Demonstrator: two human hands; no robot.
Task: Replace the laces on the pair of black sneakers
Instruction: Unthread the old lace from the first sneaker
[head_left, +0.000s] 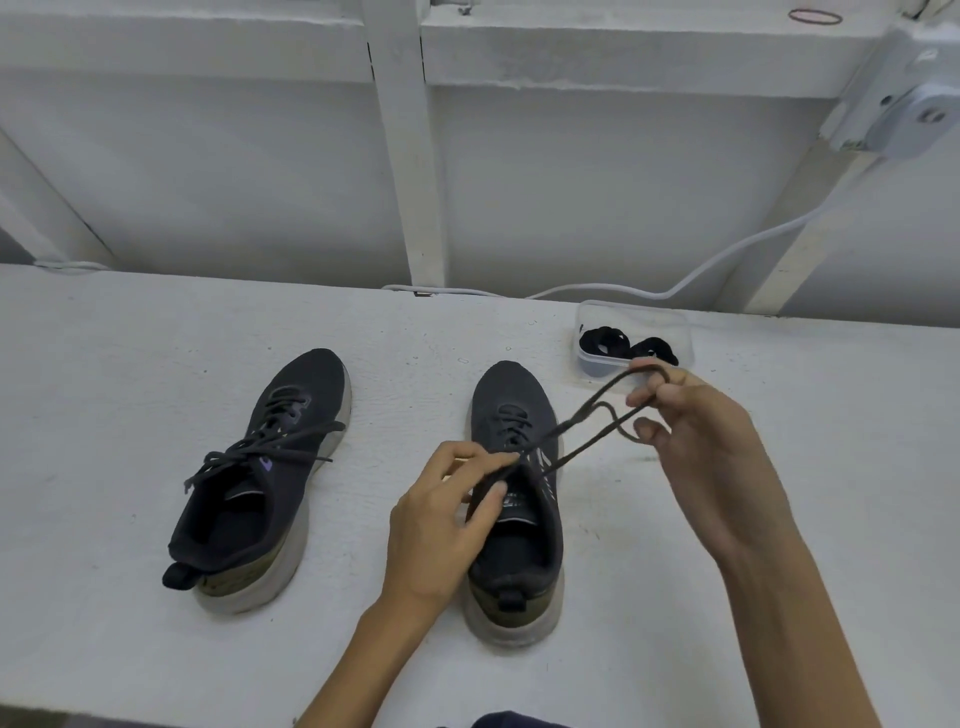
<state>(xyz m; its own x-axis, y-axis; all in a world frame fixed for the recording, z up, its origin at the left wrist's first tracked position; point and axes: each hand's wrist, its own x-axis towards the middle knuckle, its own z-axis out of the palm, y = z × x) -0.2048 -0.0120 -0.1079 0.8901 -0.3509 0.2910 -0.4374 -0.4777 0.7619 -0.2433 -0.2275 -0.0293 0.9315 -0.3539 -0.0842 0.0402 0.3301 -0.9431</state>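
Observation:
Two black sneakers with pale soles stand on the white bench, toes pointing away from me. The left sneaker (260, 478) has its dark lace tied loosely, ends lying across it. Over the tongue of the right sneaker (519, 519), my left hand (441, 525) pinches that shoe's dark lace (587, 415) near the upper eyelets. My right hand (696, 447) is raised to the right of the shoe and holds the lace's loops between its curled fingers, drawing them taut. A clear plastic box (670, 322) behind my right hand holds coiled black laces (605, 343).
The white bench (130, 338) ends at a white panelled wall with upright posts. A white cable (727, 254) runs along the bench's back edge up to a white device at top right. A dark piece of clothing shows at the bottom edge.

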